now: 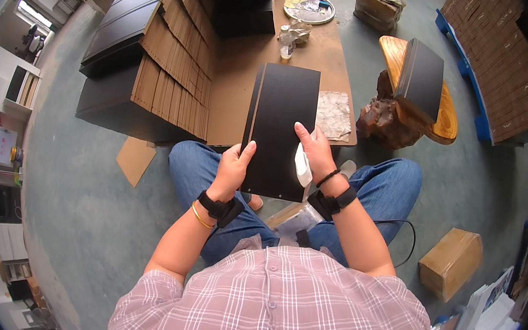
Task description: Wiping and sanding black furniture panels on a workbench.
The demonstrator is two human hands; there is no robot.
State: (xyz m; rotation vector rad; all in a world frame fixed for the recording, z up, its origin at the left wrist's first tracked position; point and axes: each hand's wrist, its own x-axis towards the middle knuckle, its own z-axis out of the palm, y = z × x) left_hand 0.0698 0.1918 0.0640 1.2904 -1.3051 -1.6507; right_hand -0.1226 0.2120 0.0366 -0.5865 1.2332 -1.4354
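Note:
Between my hands is a flat black panel (283,114) with a thin brown strip along its left side, held upright over my lap and the near table edge. My left hand (233,169) grips its lower left edge, thumb on the front. At the right edge my right hand (314,150) holds on, thumb on the face, with a white cloth (303,166) hanging from under its palm. Black bands circle both wrists. The fingers behind the panel are hidden.
Rows of stacked black panels (174,65) fill the left of the brown table (231,108). A crumpled whitish sheet (336,116) and a round tray (308,19) lie there too. More panels (421,79) rest on a wooden stool (445,125). A cardboard box (451,260) stands right.

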